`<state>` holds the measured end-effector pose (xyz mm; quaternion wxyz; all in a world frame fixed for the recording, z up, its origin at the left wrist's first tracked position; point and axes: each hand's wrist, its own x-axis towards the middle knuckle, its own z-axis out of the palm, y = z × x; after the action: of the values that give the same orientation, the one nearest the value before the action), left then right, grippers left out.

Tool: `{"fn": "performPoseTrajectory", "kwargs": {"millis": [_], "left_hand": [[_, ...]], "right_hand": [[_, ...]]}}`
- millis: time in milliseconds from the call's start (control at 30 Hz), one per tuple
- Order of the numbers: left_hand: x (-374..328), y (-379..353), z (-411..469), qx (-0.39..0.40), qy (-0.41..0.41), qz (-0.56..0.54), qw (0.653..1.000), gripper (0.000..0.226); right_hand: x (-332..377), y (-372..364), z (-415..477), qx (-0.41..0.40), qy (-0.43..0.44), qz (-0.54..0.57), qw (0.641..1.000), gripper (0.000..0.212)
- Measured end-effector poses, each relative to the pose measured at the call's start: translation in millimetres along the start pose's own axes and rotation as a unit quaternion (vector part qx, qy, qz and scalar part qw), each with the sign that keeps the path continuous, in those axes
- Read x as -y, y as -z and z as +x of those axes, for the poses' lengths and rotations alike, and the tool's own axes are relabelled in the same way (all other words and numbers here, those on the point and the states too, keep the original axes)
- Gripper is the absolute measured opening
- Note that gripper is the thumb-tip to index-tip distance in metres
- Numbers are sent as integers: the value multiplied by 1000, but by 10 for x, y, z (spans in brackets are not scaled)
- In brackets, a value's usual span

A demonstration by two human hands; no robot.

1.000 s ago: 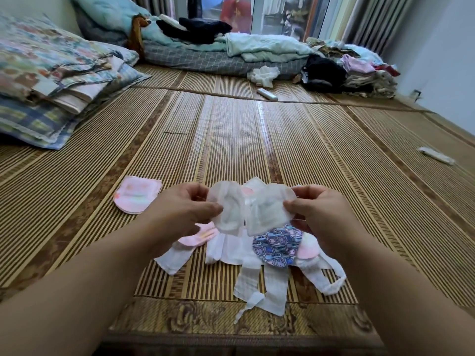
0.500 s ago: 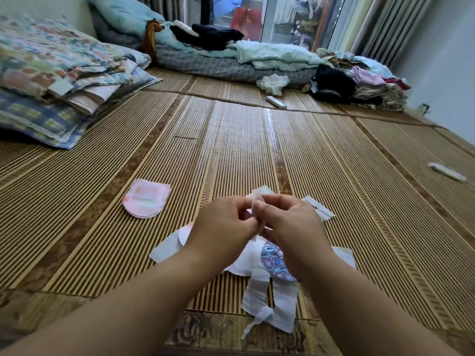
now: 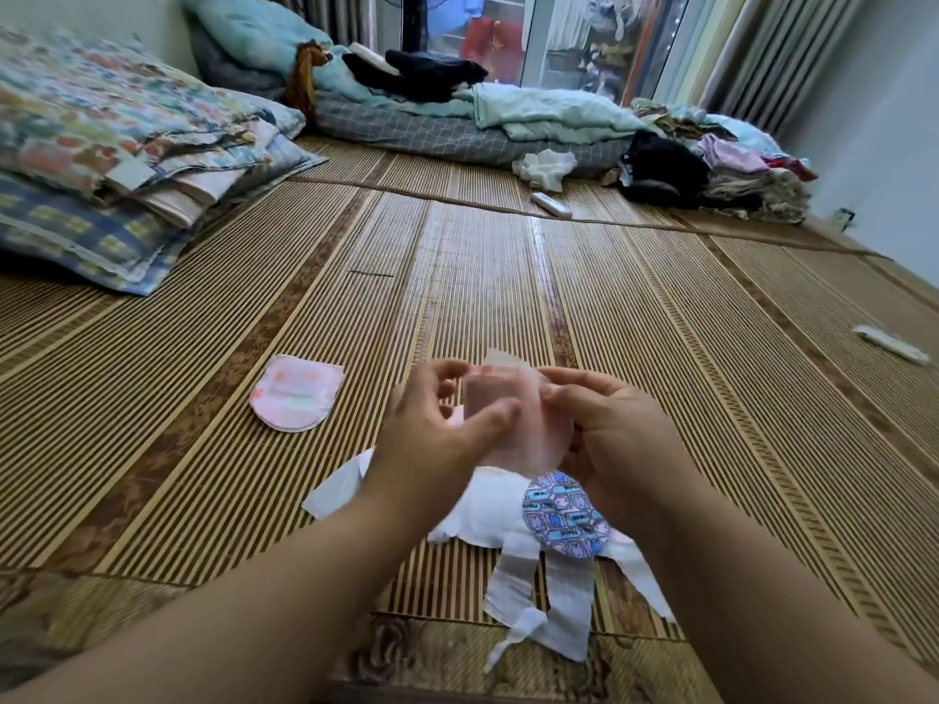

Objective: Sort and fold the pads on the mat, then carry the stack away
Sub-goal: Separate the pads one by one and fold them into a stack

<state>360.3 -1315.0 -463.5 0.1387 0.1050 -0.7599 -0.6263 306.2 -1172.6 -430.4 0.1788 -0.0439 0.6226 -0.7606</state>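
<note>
Pale pink folded pad (image 3: 513,424), pink pad with pastel print (image 3: 294,393), blue and purple patterned round pad (image 3: 561,515), white strips (image 3: 538,602), brown striped bamboo mat (image 3: 508,276), floral and blue checked bedding (image 3: 101,144)

Held pad (image 3: 513,414) sits up between my hands: left hand (image 3: 432,439) on its left side, right hand (image 3: 609,439) on its right. Below them on the mat (image 3: 508,271): pile of pads (image 3: 488,510), round pad (image 3: 564,515) on its right part, strips (image 3: 538,602) trailing toward me. Single pad (image 3: 297,393) on the mat left of my hands, apart from the pile. Folded quilts (image 3: 127,144) far left. Bedding (image 3: 457,129) along the back, clothes heap (image 3: 737,170) back right. Small packet (image 3: 889,343) alone, far right.
</note>
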Motion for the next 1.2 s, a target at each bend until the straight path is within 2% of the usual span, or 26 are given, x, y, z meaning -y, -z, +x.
{"fn": "performPoseTrajectory", "kwargs": {"millis": [33, 67, 133, 200, 267, 367, 433, 500, 600, 733, 833, 933, 1000, 1200], "left_hand": [[-1, 40, 21, 32, 67, -94, 993, 70], [16, 79, 42, 75, 121, -197, 970, 75], [24, 157, 54, 148, 199, -332, 910, 68], [8, 210, 32, 191, 221, -356, 888, 56], [11, 234, 11, 205, 212, -341, 893, 47], [28, 290, 32, 173, 219, -307, 910, 31], [68, 393, 121, 110, 227, -314, 915, 18], [138, 575, 275, 23, 223, -309, 924, 16], [330, 955, 529, -105, 205, -186, 955, 10], [685, 1336, 755, -219, 202, -37, 954, 20], [855, 1430, 836, -256, 202, 37, 945, 23], [925, 1434, 856, -271, 149, 208, 928, 20], [920, 1416, 843, -273, 120, 284, 911, 22], [872, 1391, 750, -294, 90, 331, 892, 37]], "right_hand": [[23, 9, 8, 13, 3, 23, 1000, 15], [41, 14, 11, 22, 6, 45, 999, 16], [49, 11, 24, 25, 14, 73, 997, 16], [26, 0, 39, 11, 18, 76, 997, 17], [-18, -10, 59, -5, 15, 75, 997, 18], [-92, -36, 88, -3, 7, 55, 998, 14], [-144, -47, 110, -1, 1, 33, 999, 12], [-176, -32, 131, -4, -2, 13, 1000, 13], [-190, 31, 169, -16, -5, -4, 1000, 13], [-191, 164, 207, -33, -12, -30, 999, 10], [-183, 254, 257, -44, -19, -41, 998, 9], [-170, 311, 313, -54, -28, -37, 997, 8], [-168, 327, 334, -57, -30, -36, 997, 8], [-167, 371, 292, -61, -20, -64, 996, 7]]}}
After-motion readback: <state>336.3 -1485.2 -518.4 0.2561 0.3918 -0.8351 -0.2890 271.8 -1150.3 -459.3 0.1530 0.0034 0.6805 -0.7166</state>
